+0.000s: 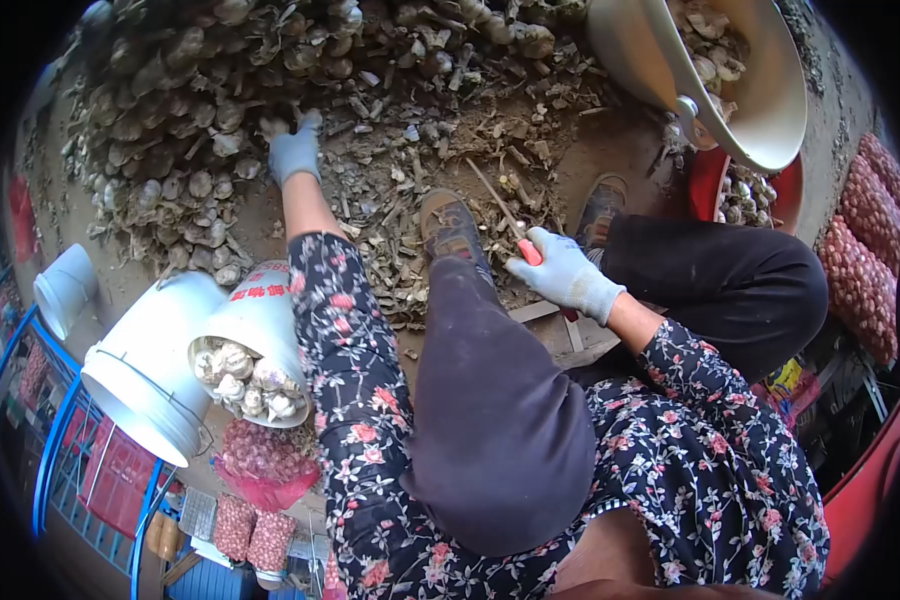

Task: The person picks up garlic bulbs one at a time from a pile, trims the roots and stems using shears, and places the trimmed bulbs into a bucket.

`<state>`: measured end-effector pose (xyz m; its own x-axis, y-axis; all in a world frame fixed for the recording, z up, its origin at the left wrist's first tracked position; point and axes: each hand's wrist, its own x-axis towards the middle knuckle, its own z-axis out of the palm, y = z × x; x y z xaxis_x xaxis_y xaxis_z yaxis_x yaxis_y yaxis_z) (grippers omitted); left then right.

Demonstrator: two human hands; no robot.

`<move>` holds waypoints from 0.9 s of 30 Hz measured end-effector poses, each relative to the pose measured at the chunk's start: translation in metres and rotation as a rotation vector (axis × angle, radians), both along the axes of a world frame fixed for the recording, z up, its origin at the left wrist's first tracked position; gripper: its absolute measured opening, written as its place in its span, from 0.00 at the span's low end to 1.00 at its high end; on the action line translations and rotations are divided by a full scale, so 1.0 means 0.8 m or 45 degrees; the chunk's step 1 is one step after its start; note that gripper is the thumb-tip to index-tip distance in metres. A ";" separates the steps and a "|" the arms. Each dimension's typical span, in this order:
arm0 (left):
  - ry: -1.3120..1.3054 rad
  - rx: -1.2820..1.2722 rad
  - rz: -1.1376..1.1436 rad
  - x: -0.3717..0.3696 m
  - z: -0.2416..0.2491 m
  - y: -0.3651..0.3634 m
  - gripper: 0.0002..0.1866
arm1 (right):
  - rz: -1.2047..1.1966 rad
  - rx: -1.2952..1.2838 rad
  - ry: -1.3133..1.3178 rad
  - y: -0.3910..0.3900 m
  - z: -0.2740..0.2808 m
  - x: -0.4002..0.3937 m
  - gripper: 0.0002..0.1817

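My left hand (295, 153), in a pale glove, reaches to the edge of a large heap of garlic (185, 110). Its fingers look spread among the bulbs, and their tips are partly hidden there. My right hand (570, 272), gloved too, is closed around the red handle of a knife (500, 205). The long, narrow blade points up and left over cut stalks (395, 215) scattered on the ground. Below my left hand, a tipped white bucket (260, 330) has trimmed garlic bulbs (250, 382) in its mouth.
A large cream bucket (635, 45) with garlic leans at the upper right, above a red tub (705, 185). Filled net sacks (860, 285) stand at far right. More white buckets (155, 360) and a blue metal frame (60, 420) are on the left. My shoes (448, 222) rest among stalks.
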<state>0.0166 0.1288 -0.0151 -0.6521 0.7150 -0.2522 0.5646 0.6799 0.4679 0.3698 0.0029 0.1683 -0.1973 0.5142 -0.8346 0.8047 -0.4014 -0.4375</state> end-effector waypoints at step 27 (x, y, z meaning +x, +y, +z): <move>-1.977 0.720 0.133 0.157 0.200 -0.152 0.22 | 0.194 0.369 0.303 -0.002 0.024 0.017 0.22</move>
